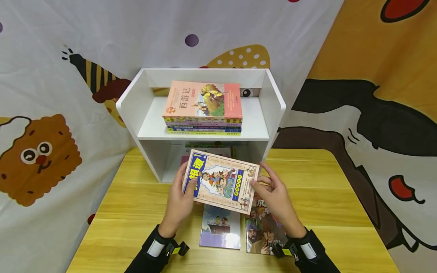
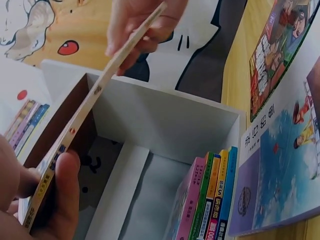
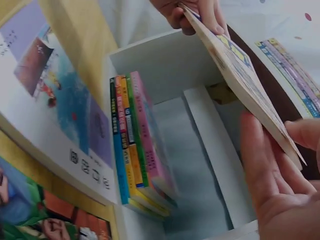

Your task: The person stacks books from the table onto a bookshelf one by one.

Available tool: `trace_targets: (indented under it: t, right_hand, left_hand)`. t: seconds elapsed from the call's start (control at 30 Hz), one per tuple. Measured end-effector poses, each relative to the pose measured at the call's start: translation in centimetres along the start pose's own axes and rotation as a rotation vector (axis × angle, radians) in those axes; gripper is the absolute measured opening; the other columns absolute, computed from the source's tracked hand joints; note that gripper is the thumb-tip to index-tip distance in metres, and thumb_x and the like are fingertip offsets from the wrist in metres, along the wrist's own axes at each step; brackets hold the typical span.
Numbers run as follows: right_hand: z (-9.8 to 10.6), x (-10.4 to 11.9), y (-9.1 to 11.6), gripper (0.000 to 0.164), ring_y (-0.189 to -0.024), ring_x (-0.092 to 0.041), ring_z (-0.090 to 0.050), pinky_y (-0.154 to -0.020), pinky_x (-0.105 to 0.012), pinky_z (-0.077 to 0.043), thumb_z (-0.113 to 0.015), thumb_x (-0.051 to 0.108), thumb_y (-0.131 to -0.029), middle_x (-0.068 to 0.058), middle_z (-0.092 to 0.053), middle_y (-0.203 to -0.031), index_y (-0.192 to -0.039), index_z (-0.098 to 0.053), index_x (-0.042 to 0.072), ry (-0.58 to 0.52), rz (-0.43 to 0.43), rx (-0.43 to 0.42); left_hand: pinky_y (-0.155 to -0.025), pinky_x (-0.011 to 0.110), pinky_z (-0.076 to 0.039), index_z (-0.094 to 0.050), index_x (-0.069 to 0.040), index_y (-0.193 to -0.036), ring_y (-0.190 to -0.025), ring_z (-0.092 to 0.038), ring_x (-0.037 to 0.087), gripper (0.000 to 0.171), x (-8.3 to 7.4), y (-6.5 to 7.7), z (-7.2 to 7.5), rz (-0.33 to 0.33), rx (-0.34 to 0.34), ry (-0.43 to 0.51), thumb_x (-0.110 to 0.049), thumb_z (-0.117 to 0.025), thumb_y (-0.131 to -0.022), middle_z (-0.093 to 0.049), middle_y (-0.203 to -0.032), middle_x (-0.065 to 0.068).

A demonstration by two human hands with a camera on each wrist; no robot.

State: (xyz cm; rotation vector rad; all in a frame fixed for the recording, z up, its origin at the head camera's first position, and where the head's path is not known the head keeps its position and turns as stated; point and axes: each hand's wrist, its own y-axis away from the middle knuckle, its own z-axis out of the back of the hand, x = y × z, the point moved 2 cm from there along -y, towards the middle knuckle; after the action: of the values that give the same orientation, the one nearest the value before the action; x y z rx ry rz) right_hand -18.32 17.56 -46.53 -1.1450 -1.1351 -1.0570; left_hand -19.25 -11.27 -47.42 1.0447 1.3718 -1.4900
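Both hands hold one thin book (image 1: pixel 222 181) with a cream cover and blue title panels, tilted in front of the white shelf. The left hand (image 1: pixel 179 197) grips its left end, thumb on the cover. At the right end, the right hand (image 1: pixel 275 195) pinches the edge between thumb and fingers. In the left wrist view the same book (image 2: pixel 100 90) appears edge-on. Beneath it on the table lie a pale blue and purple book (image 1: pixel 220 229) and a dark comic-style book (image 1: pixel 263 235), both partly covered.
The white two-tier shelf (image 1: pixel 201 139) stands at the back of the table (image 1: pixel 112 223). A stack of books (image 1: pixel 205 100) lies on its upper tier. Several books (image 3: pixel 135 135) stand in a row on the lower tier. A printed cloth (image 1: pixel 102 30) hangs behind.
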Motion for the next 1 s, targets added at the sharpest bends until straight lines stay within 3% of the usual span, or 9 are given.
trace_targets:
  t: [0.13,0.27,0.37,0.4,0.47,0.53,0.67,0.83,1.0]
  right_hand:
    - [-1.2,-2.4,0.6,0.081,-0.069,-0.038,-0.064,-0.057,-0.054,-0.054,-0.066,0.021,-0.088,-0.018,-0.06,-0.115,-0.15,-0.016,0.031,-0.029,-0.086,0.123]
    - [-3.1,-3.2,1.2,0.095,-0.063,-0.04,-0.061,-0.053,-0.057,-0.052,-0.069,0.015,-0.085,-0.015,-0.058,-0.125,-0.15,-0.004,0.037,-0.039,-0.134,0.232]
    - [-3.8,-3.1,1.2,0.102,-0.071,-0.036,-0.063,-0.052,-0.05,-0.054,-0.071,0.01,-0.083,-0.013,-0.057,-0.126,-0.15,0.001,0.036,0.026,-0.09,0.235]
    - [-3.9,-3.0,1.1,0.103,-0.075,-0.035,-0.064,-0.051,-0.048,-0.054,-0.071,0.01,-0.082,-0.012,-0.057,-0.126,-0.151,0.002,0.035,0.056,-0.075,0.226]
    - [-3.9,-2.8,1.0,0.103,-0.082,-0.031,-0.066,-0.051,-0.042,-0.055,-0.072,0.011,-0.082,-0.011,-0.058,-0.124,-0.151,0.001,0.033,0.108,-0.063,0.204]
    - [-3.8,-2.8,0.9,0.102,-0.079,-0.03,-0.065,-0.05,-0.039,-0.053,-0.072,0.013,-0.082,-0.01,-0.06,-0.123,-0.151,0.0,0.032,0.136,-0.064,0.191]
    - [-3.8,-3.1,0.6,0.105,-0.079,-0.028,-0.065,-0.049,-0.039,-0.051,-0.073,0.018,-0.082,-0.007,-0.061,-0.124,-0.151,0.005,0.034,0.142,-0.083,0.215]
    - [-4.1,-3.5,0.3,0.104,-0.089,-0.022,-0.066,-0.057,-0.042,-0.054,-0.072,0.022,-0.083,-0.003,-0.059,-0.127,-0.15,0.007,0.036,0.16,-0.099,0.217]
    - [-4.4,-3.7,-0.3,0.1,-0.083,-0.021,-0.065,-0.056,-0.05,-0.053,-0.072,0.023,-0.083,-0.003,-0.061,-0.122,-0.15,0.0,0.038,0.213,-0.119,0.209]
  left_hand:
    - [-0.059,0.038,-0.057,-0.022,-0.022,-0.149,-0.087,-0.064,0.028,0.058,-0.9,0.0,0.5,0.014,-0.058,0.014,-0.007,-0.045,-0.098,-0.048,-0.136,0.013]
    - [-0.043,0.042,-0.053,-0.02,-0.023,-0.149,-0.067,-0.062,0.032,0.059,0.0,0.1,1.0,0.071,-0.062,-0.007,-0.009,-0.045,-0.099,-0.054,-0.124,0.017]
    - [-0.055,0.047,-0.055,-0.016,-0.028,-0.15,-0.076,-0.064,0.029,0.065,1.4,0.0,1.1,0.115,-0.02,-0.071,-0.018,-0.052,-0.097,-0.054,-0.129,0.01]
    - [-0.066,0.049,-0.056,-0.014,-0.029,-0.151,-0.086,-0.064,0.027,0.069,1.9,0.0,1.2,0.124,0.001,-0.113,-0.023,-0.055,-0.095,-0.051,-0.134,0.006]
    - [-0.085,0.051,-0.05,-0.01,-0.032,-0.151,-0.105,-0.058,0.022,0.081,2.6,-0.1,1.4,0.136,0.048,-0.214,-0.034,-0.063,-0.09,-0.044,-0.142,-0.001]
    - [-0.097,0.049,-0.043,-0.007,-0.033,-0.151,-0.115,-0.052,0.017,0.093,2.8,-0.1,1.5,0.139,0.095,-0.295,-0.041,-0.069,-0.083,-0.043,-0.143,-0.005]
    - [-0.093,0.046,-0.046,-0.001,-0.036,-0.15,-0.106,-0.058,0.014,0.106,2.1,0.0,2.0,0.171,0.168,-0.287,-0.037,-0.077,-0.076,-0.048,-0.139,0.0]
    - [-0.089,0.041,-0.049,0.006,-0.039,-0.149,-0.105,-0.06,0.017,0.12,0.4,-0.3,2.4,0.169,0.258,-0.205,-0.023,-0.083,-0.07,-0.04,-0.146,0.004]
    - [-0.088,0.04,-0.05,0.008,-0.042,-0.148,-0.104,-0.061,0.02,0.122,0.6,-0.4,2.8,0.178,0.299,-0.224,-0.024,-0.084,-0.069,-0.046,-0.142,0.007]
